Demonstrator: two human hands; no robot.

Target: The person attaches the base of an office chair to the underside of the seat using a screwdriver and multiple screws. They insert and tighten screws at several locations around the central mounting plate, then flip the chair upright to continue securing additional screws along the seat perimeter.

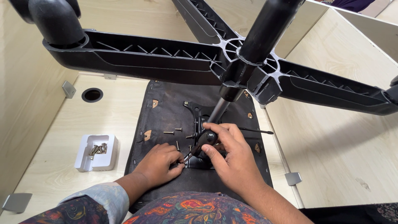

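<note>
Black metal mechanism plate [199, 114] sits frame centre on the upturned seat [166, 103]. Right hand [228, 155] grips its black lever knob [207, 137]; left hand [159, 164] pinches the lever [188, 157]. Loose screws [168, 132] nearby.

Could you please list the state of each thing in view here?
Chair base: upside down, legs in the air.
Seat: underside up on the desk.
Tray: holding screws.
Loose screws: lying on the seat.
Left hand: pinching something small.
Right hand: gripping the black knob.
</note>
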